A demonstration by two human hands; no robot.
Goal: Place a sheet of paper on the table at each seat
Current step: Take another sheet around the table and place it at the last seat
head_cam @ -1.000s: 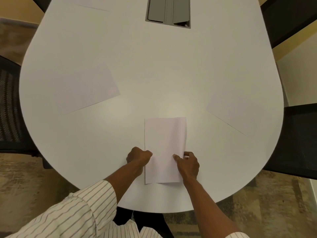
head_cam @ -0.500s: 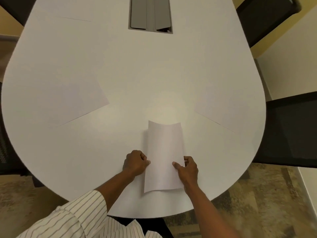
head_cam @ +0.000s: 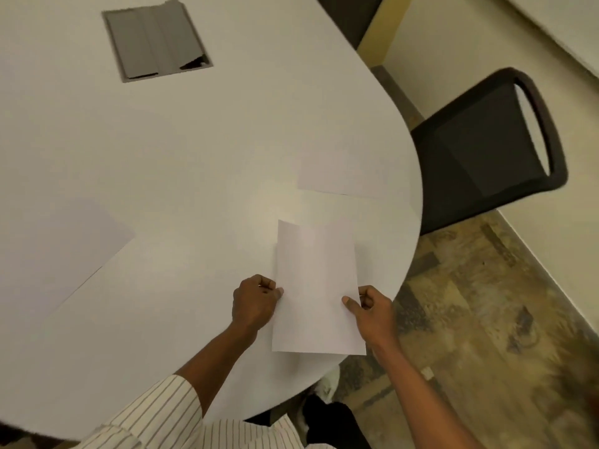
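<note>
I hold a white sheaf of paper (head_cam: 316, 286) above the near right edge of the white table (head_cam: 194, 140). My left hand (head_cam: 254, 303) pinches its left edge and my right hand (head_cam: 372, 307) grips its right edge. The sheaf is lifted and slightly tilted; how many sheets it holds I cannot tell. One sheet (head_cam: 343, 173) lies flat on the table in front of the black chair (head_cam: 479, 147) at the right. Another sheet (head_cam: 58, 251) lies flat at the table's left side.
A grey cable hatch (head_cam: 155, 43) is set into the table's middle, far from me. A second dark chair (head_cam: 350, 14) stands at the top right. Patterned carpet (head_cam: 470, 319) and a pale wall (head_cam: 486, 43) lie to the right of the table.
The paper has been lifted off the table in both hands. The view has swung to the right, so the right-hand chair and floor now show.
</note>
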